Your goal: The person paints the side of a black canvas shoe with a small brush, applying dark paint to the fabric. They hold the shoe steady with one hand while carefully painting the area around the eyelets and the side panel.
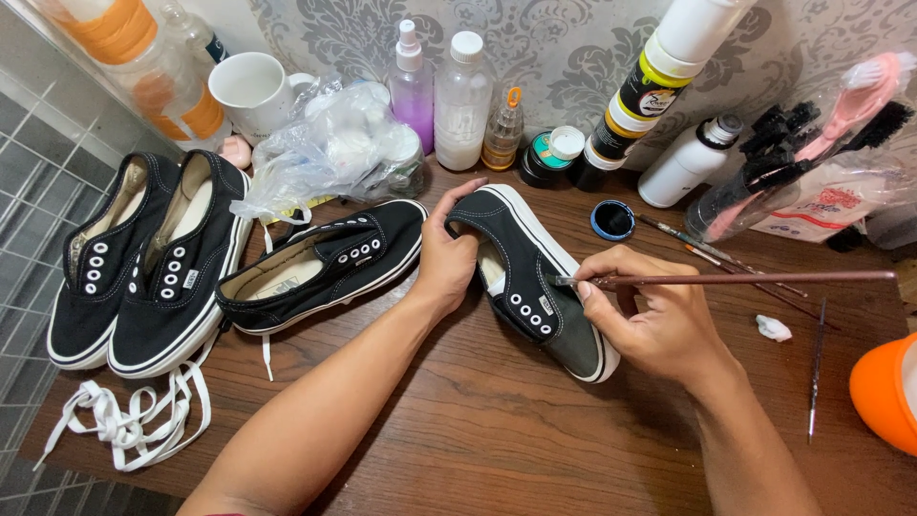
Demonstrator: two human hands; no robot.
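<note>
Your left hand [445, 256] is wrapped around the heel of a black canvas sneaker with a white rubber sole [535, 277], fingers closed over its collar, holding it tipped on its side on the dark wooden counter [497, 420]. Your right hand [648, 311] is pinched shut on a long thin brown-handled paintbrush [726, 278], whose bristle end touches the sneaker's upper near the white eyelets.

Just behind the sneaker sits a small round open blue-rimmed tin [612, 220] with black contents. Farther back along the patterned wall you have a tall white plastic bottle with a white cap [461, 100] holding pale liquid, a clear spray bottle of purple liquid [412, 88], a small amber bottle [502, 132] and a white ceramic mug [253, 91]; what the mug holds you cannot tell.

To your left lie 3 more black canvas sneakers [167, 263], unlaced, with loose white shoelaces [134, 416] near the counter edge. A clear plastic sleeve [793, 182] at right holds black-bristled brushes.
</note>
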